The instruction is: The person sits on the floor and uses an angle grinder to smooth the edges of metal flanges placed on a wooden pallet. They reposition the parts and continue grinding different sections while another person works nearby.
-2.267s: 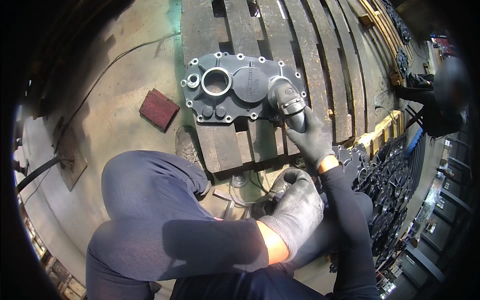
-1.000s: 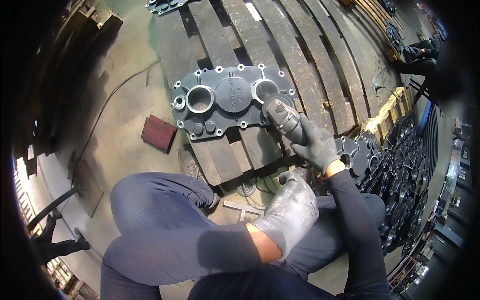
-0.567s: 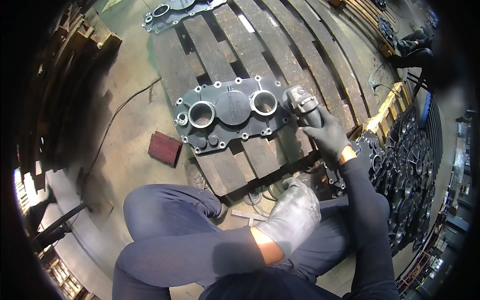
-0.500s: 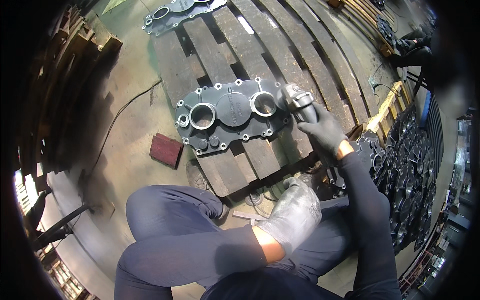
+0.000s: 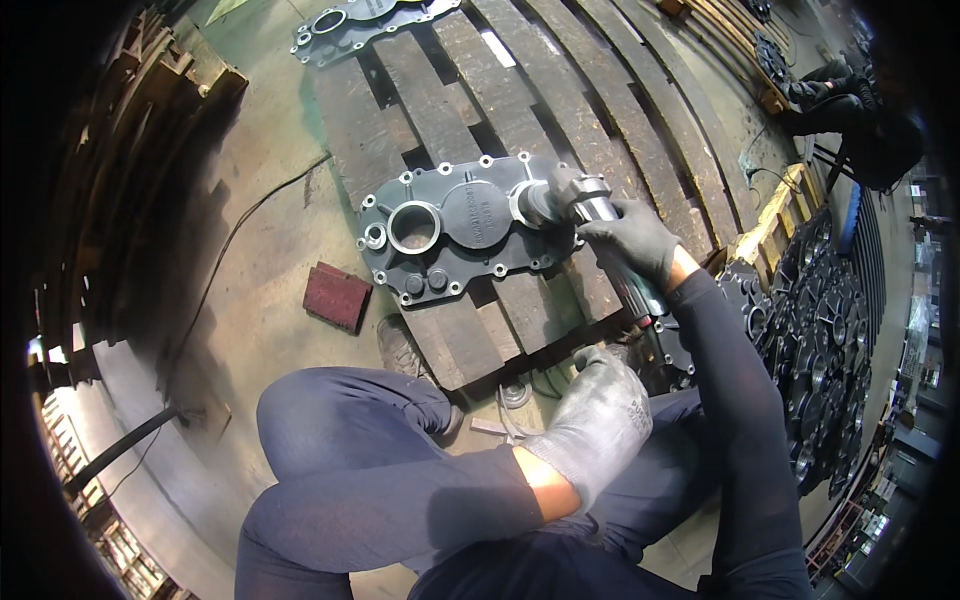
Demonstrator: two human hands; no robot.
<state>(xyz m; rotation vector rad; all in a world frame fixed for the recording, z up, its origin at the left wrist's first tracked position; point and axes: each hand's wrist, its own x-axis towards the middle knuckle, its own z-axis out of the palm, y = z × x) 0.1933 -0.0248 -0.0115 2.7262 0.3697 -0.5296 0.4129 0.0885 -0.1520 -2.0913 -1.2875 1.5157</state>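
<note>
A dark grey cast metal cover plate lies across the near end of a wooden pallet. It has two round openings, a raised disc between them and bolt holes round its rim. My right hand, in a dark grey glove, is closed round an angle grinder. The grinder's head is at the plate's right opening and partly covers it. In a pale, worn glove, my left hand rests above my right leg, away from the plate. Its fingers are curled in, and whatever they hold, if anything, is hidden.
Another cover plate lies at the pallet's far left corner. A dark red block sits on the floor left of the pallet. Many similar castings are stacked at the right. Wooden pallets stand at left; a person sits far right.
My right hand has moved the grinder left, from the plate's right end onto its right opening. The grinder's body has tilted into view. My left hand has stayed nearly in place.
</note>
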